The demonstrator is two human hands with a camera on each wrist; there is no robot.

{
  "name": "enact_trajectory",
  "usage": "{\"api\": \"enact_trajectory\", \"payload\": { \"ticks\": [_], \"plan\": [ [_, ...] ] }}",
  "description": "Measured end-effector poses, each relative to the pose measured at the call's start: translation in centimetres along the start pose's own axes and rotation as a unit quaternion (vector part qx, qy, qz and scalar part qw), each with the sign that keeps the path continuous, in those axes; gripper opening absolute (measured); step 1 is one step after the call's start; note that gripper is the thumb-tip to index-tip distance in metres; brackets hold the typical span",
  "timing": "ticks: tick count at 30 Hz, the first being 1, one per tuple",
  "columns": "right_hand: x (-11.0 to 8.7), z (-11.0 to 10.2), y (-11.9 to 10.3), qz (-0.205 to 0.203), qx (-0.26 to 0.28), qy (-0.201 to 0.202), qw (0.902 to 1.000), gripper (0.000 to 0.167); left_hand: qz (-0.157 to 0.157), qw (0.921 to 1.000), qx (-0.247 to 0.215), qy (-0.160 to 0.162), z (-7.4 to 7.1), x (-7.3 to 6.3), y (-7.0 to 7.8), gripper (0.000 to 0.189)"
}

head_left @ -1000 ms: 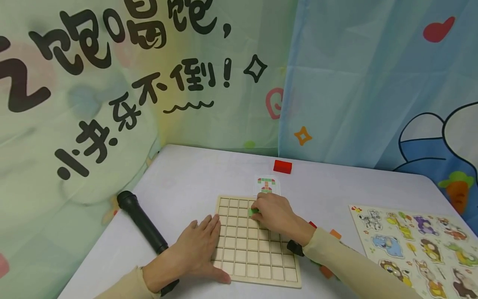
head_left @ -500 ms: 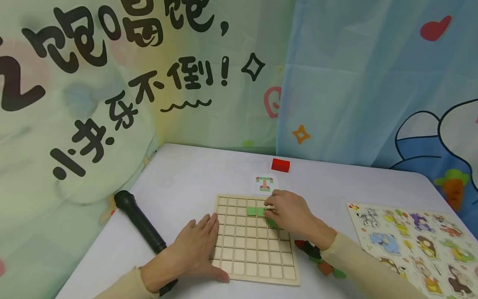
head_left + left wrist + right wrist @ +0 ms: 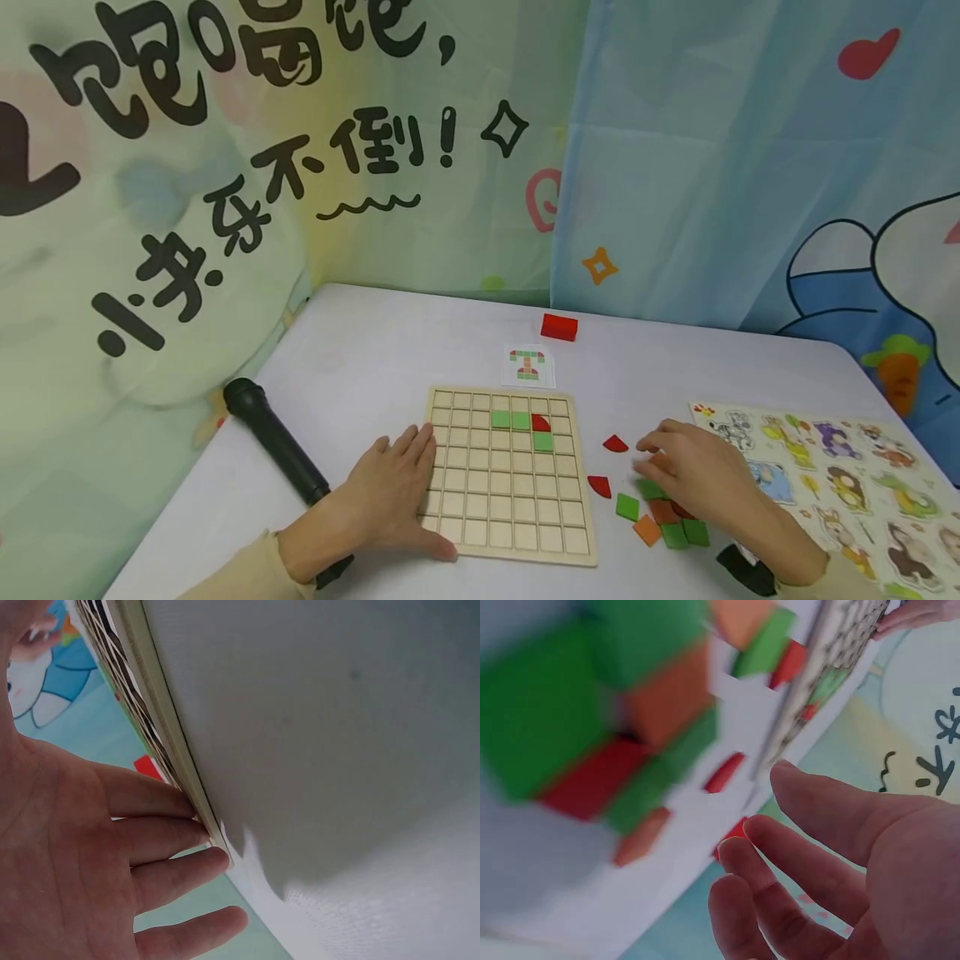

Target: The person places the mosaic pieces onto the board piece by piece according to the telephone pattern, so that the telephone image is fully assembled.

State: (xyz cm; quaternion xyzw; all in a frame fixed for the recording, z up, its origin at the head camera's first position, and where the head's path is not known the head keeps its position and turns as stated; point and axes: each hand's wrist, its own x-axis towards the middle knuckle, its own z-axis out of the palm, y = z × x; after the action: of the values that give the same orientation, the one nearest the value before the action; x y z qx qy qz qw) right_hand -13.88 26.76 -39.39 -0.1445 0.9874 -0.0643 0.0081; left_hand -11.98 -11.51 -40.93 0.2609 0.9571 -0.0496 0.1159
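Blk handheld mic (image 3: 277,437) lies L of L hand (image 3: 390,492), near end under that wrist; contact unclear. Risk: wrist shift could roll it. L hand: fingers approx. straight, against board's L edge, thumb at near edge, no grip. Gridded wooden board (image 3: 487,500) is just R of it; if L hand eases off, board could slide when a tile is pressed. On board, R of L hand's fingertips: 2 green sq. tiles (image 3: 511,419) side by side, then red quarter-round tile (image 3: 540,423) w/ another green sq. tile (image 3: 542,442) directly nearside; a bump could unseat any. Pattern card (image 3: 528,367) and red block (image 3: 559,327) sit ahead, btwn the hands; misreading card could put a curve wrong way round. Two loose red quarter-rounds (image 3: 615,444) lie L of R hand; sweeping fingers could scatter them. Mixed tile pile (image 3: 675,535) is nearside of R hand, partly beneath; overlapping pcs. could come up two at once. R hand (image 3: 697,467): fingers loosely bent, thumb apart, empty. Animal puzzle board (image 3: 840,492) is R of it; sleeve might drag it.
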Motion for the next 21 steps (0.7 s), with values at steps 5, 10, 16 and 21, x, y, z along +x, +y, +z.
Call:
{"api": "enact_trajectory", "payload": {
  "ticks": [5,10,16,21],
  "plan": [
    [-1.8,0.9,1.2,0.016,0.006,-0.027,0.9995,0.024,0.001,1.0000,0.008,-0.005,-0.1,0.2,0.1,0.140],
    [-2.1,1.7,1.1,0.002,0.016,-0.037,0.9992,0.022,-0.001,1.0000,0.002,-0.001,-0.1,0.1,0.0,0.138],
    [-1.8,1.9,0.7,0.022,0.018,-0.060,0.9978,0.027,-0.001,1.0000,-0.005,0.008,0.0,0.1,0.1,0.138],
    [-1.8,2.0,0.6,0.025,0.012,-0.063,0.9976,0.027,-0.002,0.9999,-0.004,0.014,0.0,0.0,0.2,0.138]
  ]
}}
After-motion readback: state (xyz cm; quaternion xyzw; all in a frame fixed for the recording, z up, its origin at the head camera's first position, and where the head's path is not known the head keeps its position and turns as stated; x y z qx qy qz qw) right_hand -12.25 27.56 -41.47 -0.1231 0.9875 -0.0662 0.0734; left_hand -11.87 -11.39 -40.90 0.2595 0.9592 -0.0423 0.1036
